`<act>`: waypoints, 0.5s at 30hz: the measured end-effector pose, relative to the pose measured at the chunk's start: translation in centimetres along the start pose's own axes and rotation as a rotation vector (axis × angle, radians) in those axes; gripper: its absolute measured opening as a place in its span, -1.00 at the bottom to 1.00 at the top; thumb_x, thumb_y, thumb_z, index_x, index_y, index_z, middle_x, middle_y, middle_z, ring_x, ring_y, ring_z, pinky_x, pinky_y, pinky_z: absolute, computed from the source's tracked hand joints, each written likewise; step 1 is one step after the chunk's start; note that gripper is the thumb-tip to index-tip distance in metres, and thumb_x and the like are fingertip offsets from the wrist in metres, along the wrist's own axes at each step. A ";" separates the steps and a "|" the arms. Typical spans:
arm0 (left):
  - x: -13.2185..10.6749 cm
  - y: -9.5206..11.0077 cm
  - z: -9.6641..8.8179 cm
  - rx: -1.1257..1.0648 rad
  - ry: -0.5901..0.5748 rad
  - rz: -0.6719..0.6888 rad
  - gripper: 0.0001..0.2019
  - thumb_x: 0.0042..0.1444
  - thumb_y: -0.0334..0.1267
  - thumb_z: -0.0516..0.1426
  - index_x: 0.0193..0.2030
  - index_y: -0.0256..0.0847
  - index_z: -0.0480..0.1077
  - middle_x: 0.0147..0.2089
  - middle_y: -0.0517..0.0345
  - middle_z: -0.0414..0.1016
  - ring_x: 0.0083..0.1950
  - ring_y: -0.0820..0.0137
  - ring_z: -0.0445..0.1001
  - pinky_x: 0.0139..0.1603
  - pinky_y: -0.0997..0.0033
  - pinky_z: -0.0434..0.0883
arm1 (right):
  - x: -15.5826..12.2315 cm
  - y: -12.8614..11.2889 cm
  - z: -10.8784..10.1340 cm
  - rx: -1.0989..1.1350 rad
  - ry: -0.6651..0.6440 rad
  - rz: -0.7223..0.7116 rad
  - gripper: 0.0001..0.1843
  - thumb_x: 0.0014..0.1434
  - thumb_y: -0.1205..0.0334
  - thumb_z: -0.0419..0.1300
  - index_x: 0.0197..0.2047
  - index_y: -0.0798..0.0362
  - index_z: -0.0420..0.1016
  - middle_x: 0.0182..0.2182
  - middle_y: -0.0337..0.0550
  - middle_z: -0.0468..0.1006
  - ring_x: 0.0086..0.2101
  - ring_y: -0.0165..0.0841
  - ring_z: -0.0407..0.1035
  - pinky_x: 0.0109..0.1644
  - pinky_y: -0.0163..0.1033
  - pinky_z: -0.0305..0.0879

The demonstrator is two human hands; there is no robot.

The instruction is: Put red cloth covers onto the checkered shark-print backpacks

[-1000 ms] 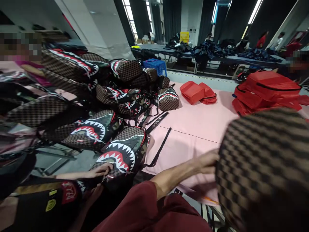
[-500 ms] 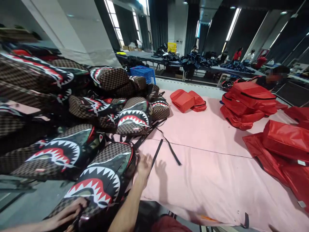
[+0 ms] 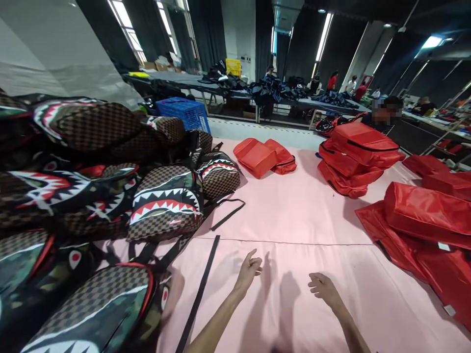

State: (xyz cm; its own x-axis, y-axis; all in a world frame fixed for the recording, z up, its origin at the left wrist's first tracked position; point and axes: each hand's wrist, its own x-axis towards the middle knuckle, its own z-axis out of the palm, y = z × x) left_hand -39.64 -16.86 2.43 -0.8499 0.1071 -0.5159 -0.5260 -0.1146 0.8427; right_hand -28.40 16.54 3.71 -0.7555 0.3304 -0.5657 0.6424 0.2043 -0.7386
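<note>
**Shark-mouth backpacks stacked at my left, both hands empty over the pink cloth**

Shark-mouth backpacks in brown checkered fabric [image 3: 165, 203] are piled at my nine to eleven o'clock on the pink-covered desk [image 3: 301, 215]. The nearest one [image 3: 95, 309] lies at my eight o'clock, just beside a loose black strap [image 3: 200, 289] that runs along the cloth. My left hand [image 3: 249, 269] hovers with loosely spread fingers, holding nothing; my right hand [image 3: 324, 287] is half curled and also empty. Red flat bags [image 3: 427, 213] lie at two o'clock, with more red bags [image 3: 263, 156] at twelve. To take the nearest backpack well, I judge I should grip its body, not the trailing strap, and lift it free of the pile.
</note>
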 end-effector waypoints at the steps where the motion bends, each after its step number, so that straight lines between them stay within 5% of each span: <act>1: 1.5 0.6 0.4 0.066 -0.044 0.026 -0.25 0.02 -0.05 0.32 0.39 -0.13 0.42 -0.10 0.13 0.63 -0.22 0.27 0.62 -0.06 0.21 0.53 | 2.4 -0.3 0.6 -0.048 -0.001 -0.022 -0.21 0.01 -0.45 0.26 0.00 0.06 0.70 -0.14 0.17 0.79 -0.12 0.05 0.72 -0.01 0.04 0.63; 5: 8.6 3.4 1.8 0.379 -0.198 0.157 -0.36 0.11 -0.11 0.23 0.37 -0.08 0.49 -0.08 0.13 0.66 -0.18 0.24 0.59 -0.04 0.21 0.52 | 12.1 -0.7 3.1 -0.283 0.159 -0.141 -0.24 0.14 -0.32 0.16 0.15 0.05 0.70 0.12 0.21 0.75 0.25 0.13 0.60 0.41 0.15 0.48; 9: 17.7 8.1 3.4 0.661 -0.248 0.295 -0.45 0.19 -0.19 0.23 0.34 -0.02 0.59 0.07 0.01 0.75 0.02 0.13 0.70 0.12 0.16 0.56 | 19.6 1.4 7.6 -0.529 0.472 -0.218 -0.07 0.30 -0.35 0.01 0.39 0.18 0.64 0.42 0.37 0.54 0.48 0.28 0.34 0.58 0.34 0.25; 12: 25.6 13.1 5.9 0.915 -0.199 0.464 -0.47 0.24 -0.31 0.22 0.36 -0.04 0.60 0.11 -0.06 0.79 0.15 0.06 0.72 0.24 0.12 0.57 | 21.8 4.2 11.1 -0.600 0.671 -0.287 0.06 0.44 -0.40 -0.15 0.57 0.29 0.45 0.54 0.41 0.38 0.59 0.29 0.14 0.70 0.37 -0.03; 15: 34.2 18.1 10.2 1.244 -0.200 0.556 -0.47 0.35 -0.39 0.15 0.43 -0.13 0.54 0.24 -0.18 0.75 0.28 0.03 0.67 0.38 0.08 0.52 | 21.8 5.8 12.9 -0.671 0.689 -0.291 0.05 0.53 -0.37 -0.21 0.63 0.34 0.37 0.59 0.39 0.29 0.63 0.24 0.04 0.74 0.36 -0.15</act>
State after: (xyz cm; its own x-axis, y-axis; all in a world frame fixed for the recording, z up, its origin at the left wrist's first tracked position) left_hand -77.92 -5.16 1.63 -0.8624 0.4900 -0.1273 0.3433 0.7507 0.5644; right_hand -42.80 13.10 -17.67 -0.7922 0.6026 0.0965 0.5443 0.7692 -0.3347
